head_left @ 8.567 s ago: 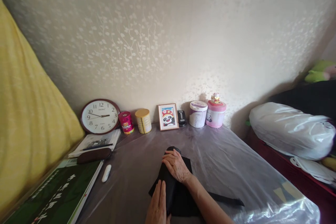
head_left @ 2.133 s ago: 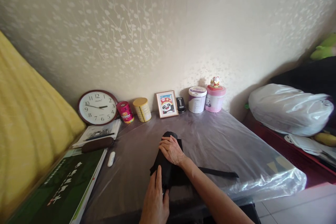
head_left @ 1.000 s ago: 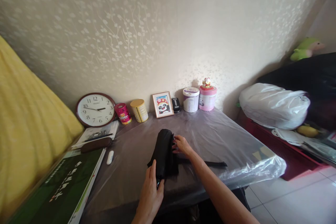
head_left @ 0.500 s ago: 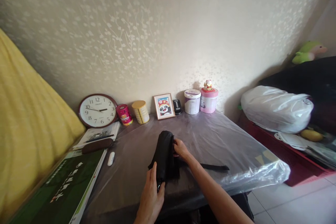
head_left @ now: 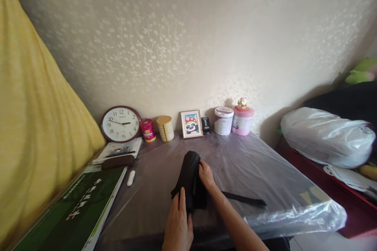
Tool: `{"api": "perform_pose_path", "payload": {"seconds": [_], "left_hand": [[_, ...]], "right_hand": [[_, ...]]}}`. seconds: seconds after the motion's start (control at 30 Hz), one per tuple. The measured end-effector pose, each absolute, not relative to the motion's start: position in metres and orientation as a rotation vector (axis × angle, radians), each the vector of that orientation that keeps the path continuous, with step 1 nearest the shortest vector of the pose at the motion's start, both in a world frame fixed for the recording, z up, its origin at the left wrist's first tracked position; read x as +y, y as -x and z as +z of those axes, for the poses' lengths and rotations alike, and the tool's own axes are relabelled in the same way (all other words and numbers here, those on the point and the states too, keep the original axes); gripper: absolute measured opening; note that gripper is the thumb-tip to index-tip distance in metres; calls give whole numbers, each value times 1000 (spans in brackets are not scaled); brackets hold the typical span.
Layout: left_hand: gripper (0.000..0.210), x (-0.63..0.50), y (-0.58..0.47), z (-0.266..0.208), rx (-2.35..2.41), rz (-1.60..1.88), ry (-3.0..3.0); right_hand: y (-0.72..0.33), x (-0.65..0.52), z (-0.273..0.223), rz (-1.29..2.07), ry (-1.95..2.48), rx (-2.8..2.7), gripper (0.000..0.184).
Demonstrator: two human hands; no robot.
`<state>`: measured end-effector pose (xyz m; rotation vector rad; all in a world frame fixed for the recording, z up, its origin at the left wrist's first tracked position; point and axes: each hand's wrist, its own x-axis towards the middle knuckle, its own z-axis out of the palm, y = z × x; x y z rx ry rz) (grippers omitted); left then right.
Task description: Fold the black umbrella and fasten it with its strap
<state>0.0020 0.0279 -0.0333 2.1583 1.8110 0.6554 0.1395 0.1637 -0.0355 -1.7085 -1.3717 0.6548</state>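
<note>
Bundle [head_left: 187,176], black, sits at the near middle of the bench [head_left: 244,164], left grip [head_left: 178,223] curled round its near end, right grip [head_left: 206,174] pinching its right side. A strap [head_left: 246,199] lies to the right. Leftward are a white stick [head_left: 131,178], green book [head_left: 79,208] and brown case [head_left: 118,161]; clock [head_left: 121,123], pink tin [head_left: 147,130], yellow tin [head_left: 165,128], picture [head_left: 191,124], white tub [head_left: 223,121] and pink tub [head_left: 242,122] line the wall [head_left: 188,47].

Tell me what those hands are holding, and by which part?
A black folded bundle: the left hand grips its near end, the right hand its right side toward the far end.
</note>
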Motion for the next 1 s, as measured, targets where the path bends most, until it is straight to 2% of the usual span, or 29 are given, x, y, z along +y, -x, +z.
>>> {"api": "perform_pose_path", "payload": {"seconds": [0.2, 0.47, 1.0], "left_hand": [[64, 25, -12, -27, 1977, 382, -2219], [72, 29, -14, -58, 2073, 429, -2371], [68, 28, -17, -58, 2114, 422, -2350]], "right_hand": [[-126, 162, -30, 680, 1718, -1318, 45], [-99, 159, -29, 641, 1721, -1304, 76], [-86, 151, -19, 625, 1857, -1389, 73]]}}
